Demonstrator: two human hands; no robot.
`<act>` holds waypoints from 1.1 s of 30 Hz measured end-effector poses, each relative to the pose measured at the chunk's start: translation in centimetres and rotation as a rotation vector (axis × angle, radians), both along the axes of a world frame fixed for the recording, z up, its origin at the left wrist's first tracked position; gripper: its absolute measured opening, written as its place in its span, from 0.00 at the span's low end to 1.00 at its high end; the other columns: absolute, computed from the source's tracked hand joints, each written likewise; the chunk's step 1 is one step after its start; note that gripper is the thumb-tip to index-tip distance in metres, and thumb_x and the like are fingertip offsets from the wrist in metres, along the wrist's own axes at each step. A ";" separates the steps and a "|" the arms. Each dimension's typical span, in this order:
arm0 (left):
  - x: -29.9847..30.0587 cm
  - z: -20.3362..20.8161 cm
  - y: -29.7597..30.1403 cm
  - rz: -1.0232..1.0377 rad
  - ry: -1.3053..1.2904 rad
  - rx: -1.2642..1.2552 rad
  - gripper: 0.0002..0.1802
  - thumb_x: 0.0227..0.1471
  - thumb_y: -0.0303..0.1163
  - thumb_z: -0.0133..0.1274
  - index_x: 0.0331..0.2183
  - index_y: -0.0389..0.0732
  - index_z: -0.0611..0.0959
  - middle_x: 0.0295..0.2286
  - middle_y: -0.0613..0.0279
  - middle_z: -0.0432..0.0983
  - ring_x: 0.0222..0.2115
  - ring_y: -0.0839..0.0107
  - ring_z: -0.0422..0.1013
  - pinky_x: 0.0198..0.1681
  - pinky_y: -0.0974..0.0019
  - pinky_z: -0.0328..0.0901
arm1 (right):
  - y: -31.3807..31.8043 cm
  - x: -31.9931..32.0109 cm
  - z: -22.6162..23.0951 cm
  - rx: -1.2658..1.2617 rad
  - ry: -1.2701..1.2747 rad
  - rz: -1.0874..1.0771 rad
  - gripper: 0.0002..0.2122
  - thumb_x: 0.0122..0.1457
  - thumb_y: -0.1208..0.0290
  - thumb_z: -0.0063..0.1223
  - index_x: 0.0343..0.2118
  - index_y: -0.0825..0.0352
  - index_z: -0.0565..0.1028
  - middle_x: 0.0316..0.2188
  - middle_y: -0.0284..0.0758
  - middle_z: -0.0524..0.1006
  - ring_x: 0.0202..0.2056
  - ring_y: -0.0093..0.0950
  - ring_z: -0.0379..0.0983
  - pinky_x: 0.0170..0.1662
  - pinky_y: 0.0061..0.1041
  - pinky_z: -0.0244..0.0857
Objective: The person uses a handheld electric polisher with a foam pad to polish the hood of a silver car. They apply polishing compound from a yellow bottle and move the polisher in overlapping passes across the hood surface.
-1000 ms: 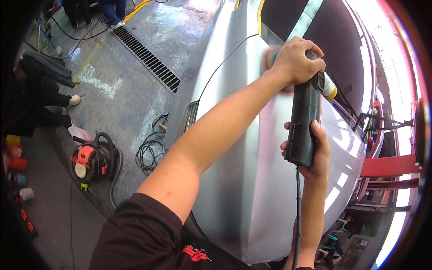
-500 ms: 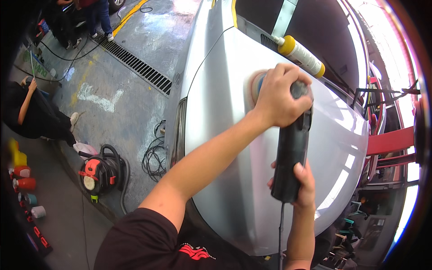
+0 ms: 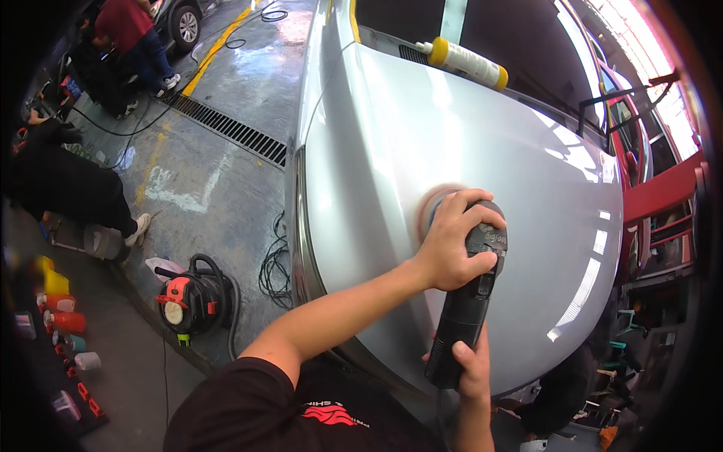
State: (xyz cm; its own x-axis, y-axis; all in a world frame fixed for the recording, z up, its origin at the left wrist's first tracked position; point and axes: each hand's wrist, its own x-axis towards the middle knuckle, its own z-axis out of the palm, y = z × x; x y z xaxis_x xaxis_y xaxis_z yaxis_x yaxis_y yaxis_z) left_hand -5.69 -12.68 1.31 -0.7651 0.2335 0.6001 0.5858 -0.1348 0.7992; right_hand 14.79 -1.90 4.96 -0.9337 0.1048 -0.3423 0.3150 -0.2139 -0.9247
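Note:
A black corded car polisher (image 3: 462, 316) rests with its round pad (image 3: 428, 212) on a glossy silver car panel (image 3: 546, 256). My left hand (image 3: 450, 245) is wrapped over the polisher's head, just above the pad. Around the rear of its body my right hand (image 3: 474, 368) is closed, with the thumb along the side. The power cord hangs from the back end. A white bottle with a yellow base and yellow band (image 3: 468, 63) lies on its side at the far edge of the panel, below the dark glass.
Left on the floor stands a black and red vacuum cleaner (image 3: 188, 301) beside a coiled black cable (image 3: 276, 275). A floor drain grate (image 3: 233, 129) runs behind them. Several people stand at the upper left. A red beam (image 3: 663, 188) is at the right.
The polisher, with both my hands on it, has moved nearer to me along the panel. The view has shifted, so the bottle appears higher and further left.

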 end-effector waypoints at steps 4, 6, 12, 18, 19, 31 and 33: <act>3.2 -0.8 1.5 -0.055 0.019 -0.001 0.28 0.43 0.44 0.63 0.47 0.43 0.85 0.61 0.45 0.67 0.62 0.46 0.62 0.68 0.43 0.55 | 0.9 3.8 -1.1 0.000 0.012 -0.006 0.42 0.58 0.57 0.68 0.70 0.66 0.57 0.45 0.44 0.75 0.39 0.33 0.81 0.40 0.37 0.83; 4.9 -1.3 2.2 -0.071 0.010 0.012 0.28 0.44 0.44 0.63 0.48 0.43 0.85 0.62 0.45 0.67 0.63 0.46 0.62 0.68 0.43 0.55 | 2.4 5.4 -1.9 -0.002 0.012 0.030 0.42 0.58 0.57 0.69 0.71 0.66 0.57 0.46 0.43 0.75 0.40 0.33 0.80 0.40 0.37 0.83; 10.5 -2.8 4.2 -0.113 0.052 0.023 0.29 0.46 0.46 0.63 0.48 0.41 0.84 0.62 0.42 0.66 0.63 0.45 0.62 0.68 0.43 0.56 | 3.9 11.2 -3.4 0.017 0.013 -0.036 0.44 0.57 0.63 0.72 0.72 0.66 0.56 0.47 0.39 0.74 0.40 0.30 0.79 0.41 0.35 0.82; 15.3 -3.7 6.0 -0.127 0.092 -0.004 0.30 0.47 0.49 0.64 0.48 0.41 0.84 0.62 0.41 0.65 0.62 0.45 0.63 0.67 0.43 0.56 | 6.0 16.4 -4.3 0.004 0.020 -0.044 0.45 0.55 0.64 0.73 0.72 0.68 0.57 0.48 0.39 0.74 0.40 0.30 0.78 0.42 0.35 0.82; 15.6 -3.7 6.3 -0.141 0.075 0.013 0.29 0.47 0.48 0.64 0.48 0.40 0.84 0.62 0.41 0.65 0.62 0.45 0.63 0.67 0.43 0.56 | 6.0 16.6 -4.2 0.010 0.019 -0.059 0.45 0.55 0.64 0.73 0.72 0.68 0.57 0.48 0.39 0.74 0.40 0.30 0.79 0.42 0.35 0.82; 5.9 -0.7 2.3 -0.016 0.024 0.082 0.24 0.41 0.40 0.63 0.43 0.41 0.85 0.58 0.43 0.70 0.59 0.48 0.65 0.66 0.45 0.58 | 2.1 6.1 -0.8 0.048 0.075 -0.007 0.46 0.55 0.56 0.74 0.71 0.71 0.59 0.42 0.41 0.77 0.38 0.30 0.80 0.38 0.33 0.83; 3.2 0.2 1.4 0.020 0.044 0.075 0.24 0.40 0.40 0.63 0.42 0.42 0.85 0.55 0.46 0.73 0.59 0.49 0.66 0.65 0.46 0.59 | 1.3 3.5 -0.4 0.054 0.086 0.006 0.46 0.55 0.55 0.73 0.70 0.72 0.59 0.42 0.42 0.77 0.38 0.30 0.81 0.38 0.34 0.83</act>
State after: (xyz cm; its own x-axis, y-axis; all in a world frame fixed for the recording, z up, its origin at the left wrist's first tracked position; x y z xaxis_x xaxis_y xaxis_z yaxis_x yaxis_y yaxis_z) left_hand -2.49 -11.27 1.48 -0.7418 0.1714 0.6484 0.6232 -0.1810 0.7608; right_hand 18.25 -0.60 4.60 -0.9601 0.1155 -0.2547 0.2348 -0.1619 -0.9585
